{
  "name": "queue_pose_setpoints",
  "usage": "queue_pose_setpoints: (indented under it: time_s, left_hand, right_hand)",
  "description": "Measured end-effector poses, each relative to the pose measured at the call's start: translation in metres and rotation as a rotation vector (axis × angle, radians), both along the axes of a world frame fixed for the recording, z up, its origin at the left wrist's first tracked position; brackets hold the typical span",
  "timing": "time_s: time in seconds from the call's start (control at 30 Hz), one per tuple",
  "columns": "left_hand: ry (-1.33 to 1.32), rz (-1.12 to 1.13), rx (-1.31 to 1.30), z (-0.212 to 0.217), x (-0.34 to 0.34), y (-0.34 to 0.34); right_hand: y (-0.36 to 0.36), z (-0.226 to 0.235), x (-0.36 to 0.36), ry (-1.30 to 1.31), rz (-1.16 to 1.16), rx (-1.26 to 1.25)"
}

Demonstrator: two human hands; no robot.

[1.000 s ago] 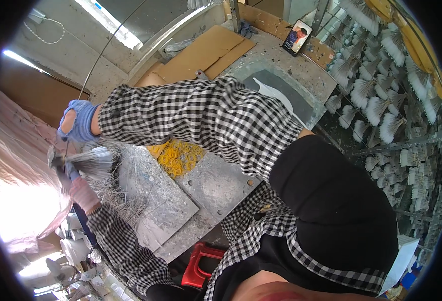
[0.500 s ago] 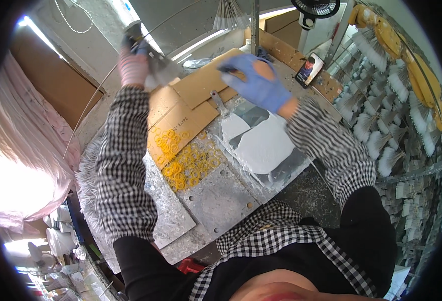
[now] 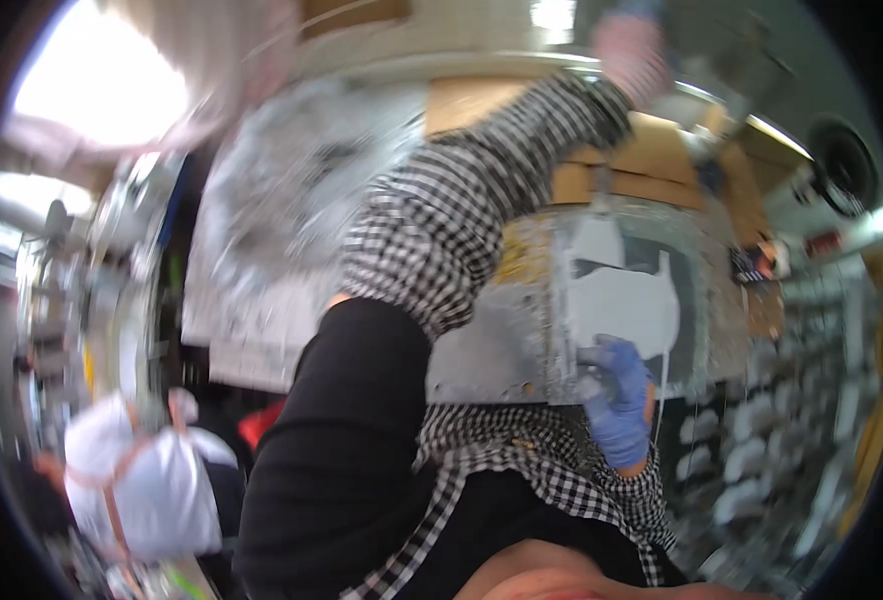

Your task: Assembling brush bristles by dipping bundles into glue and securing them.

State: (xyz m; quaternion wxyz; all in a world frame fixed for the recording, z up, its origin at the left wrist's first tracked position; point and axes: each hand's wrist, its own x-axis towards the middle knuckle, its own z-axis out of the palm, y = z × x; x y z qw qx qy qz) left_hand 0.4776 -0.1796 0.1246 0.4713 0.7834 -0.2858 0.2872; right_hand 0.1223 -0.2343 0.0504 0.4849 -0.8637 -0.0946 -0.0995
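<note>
My left hand (image 3: 633,58), in a pink-striped glove, is stretched out at the far edge above the cardboard (image 3: 651,150). Motion smears its fingers, so what they hold does not show. In a blue glove, my right hand (image 3: 619,400) is low at the table's front edge, beside a flat board (image 3: 701,300) spread with white paste (image 3: 616,310). Its fingers look curled, with pale grey smears at the tips; anything inside them is hidden. A scraper (image 3: 599,190) lies at the far side of the paste. Yellow rings (image 3: 523,255) lie partly behind my left sleeve.
A grey metal plate (image 3: 486,345) lies at the front of the table. Whitish bristle bundles (image 3: 301,190) pile up at the left. A phone (image 3: 753,264) and a fan (image 3: 843,168) stand at the right, above racks of brushes (image 3: 751,450). A white-covered seat-like shape (image 3: 141,480) is lower left.
The view has swung left and blurred. My right hand has drawn back from above the board to the table's front edge. My left arm now reaches across toward the far right.
</note>
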Motion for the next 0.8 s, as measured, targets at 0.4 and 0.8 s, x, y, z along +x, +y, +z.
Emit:
queue_pose_setpoints:
  time_s: [0.4,0.8]
  left_hand:
    - [0.464,0.222,0.324,-0.142,-0.301,0.275]
    - [0.469,0.864,1.108,-0.174,-0.196,0.478]
  right_hand:
    - [0.019,-0.014,0.056,0.157,0.234,0.038]
    - [0.250,-0.093,0.182,-0.523,0.816,-0.517]
